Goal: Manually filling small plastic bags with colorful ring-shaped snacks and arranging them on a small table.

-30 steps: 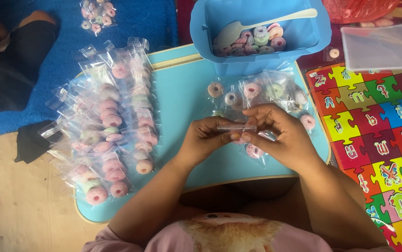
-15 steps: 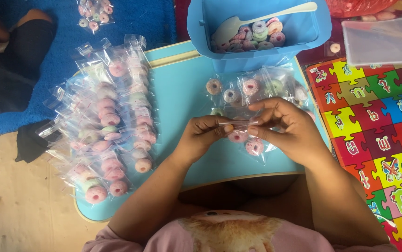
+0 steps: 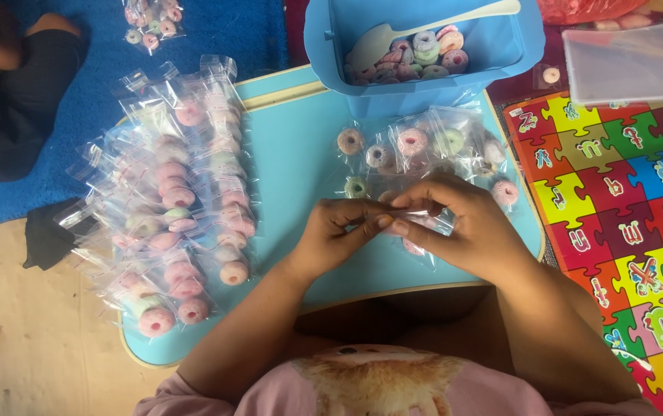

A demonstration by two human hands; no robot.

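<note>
While both hands are meeting over the middle of the light blue tabletop (image 3: pixel 300 154), the left hand (image 3: pixel 331 235) and the right hand (image 3: pixel 462 227) are pinching the top edge of a small clear bag (image 3: pixel 416 223) between thumbs and fingertips, fingers closed narrow on the plastic. Ring-shaped candies are showing pink through the bag, which is hanging just above the tabletop, close to the person's body. Just beyond the hands, more small bags of candy (image 3: pixel 424 146) are lying loose (some overlapping), with one bare candy ring (image 3: pixel 350 141) beside them. A blue tub (image 3: pixel 424 85) is sitting at the far edge, holding loose candy rings (image 3: pixel 424 54) and a white spoon (image 3: pixel 424 29). To the left, a long pile of filled bags (image 3: pixel 185 200) is covering that side of the tabletop. A colourful puzzle mat (image 3: pixel 624 223) is lying on the right.
</note>
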